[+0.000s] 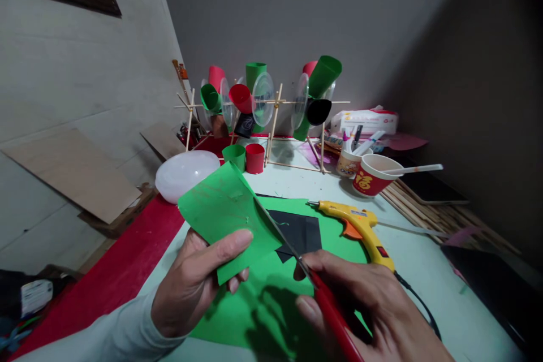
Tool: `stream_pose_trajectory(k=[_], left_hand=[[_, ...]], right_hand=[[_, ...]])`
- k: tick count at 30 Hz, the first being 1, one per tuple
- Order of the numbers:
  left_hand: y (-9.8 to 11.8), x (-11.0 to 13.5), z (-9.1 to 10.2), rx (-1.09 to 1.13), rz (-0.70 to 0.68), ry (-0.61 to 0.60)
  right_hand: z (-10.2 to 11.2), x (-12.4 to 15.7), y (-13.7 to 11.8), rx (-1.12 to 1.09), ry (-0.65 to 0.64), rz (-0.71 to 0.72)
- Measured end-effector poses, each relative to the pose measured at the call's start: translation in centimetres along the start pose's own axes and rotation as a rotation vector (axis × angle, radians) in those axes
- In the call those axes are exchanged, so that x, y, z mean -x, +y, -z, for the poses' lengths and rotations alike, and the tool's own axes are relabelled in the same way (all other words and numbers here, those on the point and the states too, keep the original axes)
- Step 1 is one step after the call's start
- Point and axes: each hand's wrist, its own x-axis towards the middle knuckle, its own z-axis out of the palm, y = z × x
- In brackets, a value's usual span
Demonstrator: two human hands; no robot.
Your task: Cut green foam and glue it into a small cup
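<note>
The left hand [193, 280] pinches the green card [224, 203], thumb on its face. The right hand [369, 300], apart from the left, clasps the red-handled blade [324, 301]; its metal runs along the card's right edge. The card is between the hands, toward their far side, above the green sheet [229, 322] on the surface [424, 271].

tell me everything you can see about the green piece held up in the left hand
The green piece is a bright, thin sheet, seemingly paper or craft foam, with faint streaky marks on its upper part. Its outer edge curves gently. The left hand grips it low, thumb on the near face, and holds it tilted above a larger green sheet. The blade of red-handled scissors runs along its right edge.
</note>
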Motion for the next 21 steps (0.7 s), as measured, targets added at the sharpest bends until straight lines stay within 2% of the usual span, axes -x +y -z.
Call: stream_pose_trajectory(k=[8, 15, 21], left_hand=[[0.04, -0.03, 0.29, -0.006, 0.035, -0.025], [-0.12, -0.09, 0.46, -0.076, 0.039, 0.01], [-0.06, -0.02, 0.37, -0.05, 0.033, -0.023]], right_hand=[[0.14, -0.04, 0.17, -0.026, -0.036, 0.013], [-0.02, -0.03, 0.25, -0.055, -0.063, -0.014], [0.12, -0.12, 0.17, -0.059, -0.096, -0.038]])
